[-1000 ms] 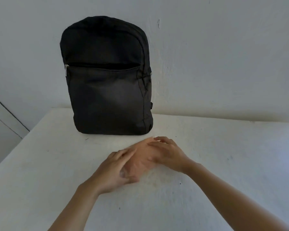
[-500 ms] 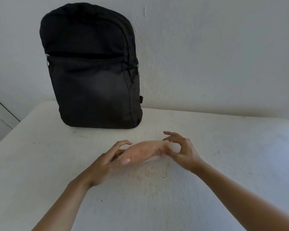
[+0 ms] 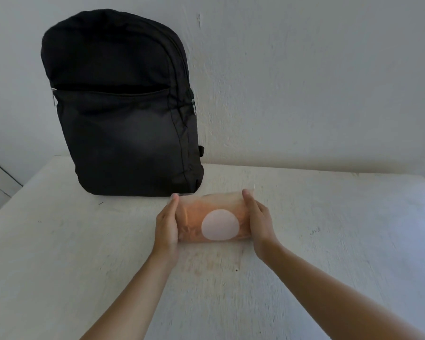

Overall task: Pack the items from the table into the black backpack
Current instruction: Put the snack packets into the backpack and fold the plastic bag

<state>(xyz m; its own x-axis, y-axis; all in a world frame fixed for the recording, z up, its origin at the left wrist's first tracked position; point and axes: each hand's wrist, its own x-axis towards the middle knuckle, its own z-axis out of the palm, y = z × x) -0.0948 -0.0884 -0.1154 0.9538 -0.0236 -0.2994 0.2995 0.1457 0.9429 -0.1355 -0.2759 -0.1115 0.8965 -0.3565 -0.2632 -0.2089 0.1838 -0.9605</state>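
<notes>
Black backpack (image 3: 123, 106) upright at the far left of the white table (image 3: 59, 241) against the wall, orange packet (image 3: 214, 217) with a pale round patch just near of it, left hand (image 3: 166, 227) and right hand (image 3: 259, 223) pressing flat fingers against its two ends, grasping it between them.

A black backpack (image 3: 123, 111) stands upright on the white table (image 3: 59, 253), its back against the white wall (image 3: 304, 82). Just in front of its right lower corner lies an orange soft packet (image 3: 214, 217) with a pale round patch on top (the picture is blurred here). The left hand (image 3: 167, 225) presses its left end and the right hand (image 3: 258, 220) presses its right end, fingers pointing to the backpack.
</notes>
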